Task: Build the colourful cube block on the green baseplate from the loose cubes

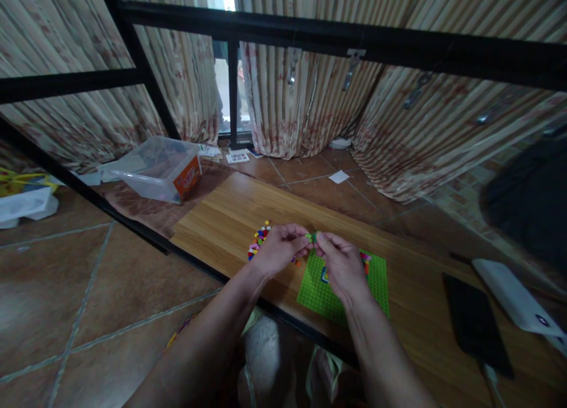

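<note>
My left hand [278,248] and my right hand [341,265] meet above a wooden table [230,219], and their fingertips pinch small green bricks [312,237] between them. Under my right hand lies a green studded baseplate [316,287] with a few coloured bricks on it, partly hidden by the hand. A pile of small coloured bricks [259,238] lies on the table just beyond my left hand.
A black phone [476,325] and a white power bank [514,299] lie at the table's right end. A clear plastic bin [155,169] stands on the tiled floor at the back left. Black metal bars and striped curtains close off the far side.
</note>
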### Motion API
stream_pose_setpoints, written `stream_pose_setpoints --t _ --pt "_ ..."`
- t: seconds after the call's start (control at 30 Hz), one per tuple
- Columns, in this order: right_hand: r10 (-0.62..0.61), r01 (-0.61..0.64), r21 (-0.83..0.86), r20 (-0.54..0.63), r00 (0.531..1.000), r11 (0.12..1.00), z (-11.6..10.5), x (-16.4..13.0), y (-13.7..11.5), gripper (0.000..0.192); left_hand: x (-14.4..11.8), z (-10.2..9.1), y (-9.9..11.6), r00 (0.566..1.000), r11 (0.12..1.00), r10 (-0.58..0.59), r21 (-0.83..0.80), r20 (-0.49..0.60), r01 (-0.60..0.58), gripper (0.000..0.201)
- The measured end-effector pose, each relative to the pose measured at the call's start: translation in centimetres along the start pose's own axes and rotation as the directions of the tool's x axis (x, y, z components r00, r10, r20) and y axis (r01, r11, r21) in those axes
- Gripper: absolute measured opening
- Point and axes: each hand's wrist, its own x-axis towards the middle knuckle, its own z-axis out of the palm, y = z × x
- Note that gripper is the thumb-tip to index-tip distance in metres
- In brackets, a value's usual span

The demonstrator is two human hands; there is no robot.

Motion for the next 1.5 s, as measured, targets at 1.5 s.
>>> stream_pose_setpoints --t 1.5 --pt "-0.262 0.073 -0.628 -0.214 0.941 0.775 -8.5 -0.1 -0.1 0.027 -2.8 4.0 -5.7 0.977 0.667 0.21 0.736 -0.03 -0.12 0.004"
